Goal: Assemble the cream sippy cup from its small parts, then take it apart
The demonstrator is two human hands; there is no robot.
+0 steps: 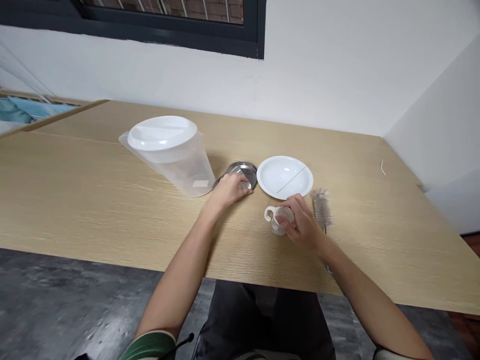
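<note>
My left hand (pixel 227 194) sits at the near edge of a round steel dish (pixel 240 170), its fingertips closed on a small pale object (pixel 245 185). My right hand (pixel 302 222) grips a small translucent cup with a white handle (pixel 278 220). Just right of that hand lies a bottle brush with brownish bristles (pixel 321 207). Behind the cup is a white plate (pixel 285 177), with a thin straight rod (pixel 292 178) across it. A translucent plastic pitcher (pixel 176 167) with a white lid (pixel 162 132) stands left of the steel dish.
Everything rests on a light wooden table (pixel 93 200), whose far side meets a white wall (pixel 318 85). A small pale sliver (pixel 383 168) lies near the right edge. A dark window frame (pixel 168 30) is above the table.
</note>
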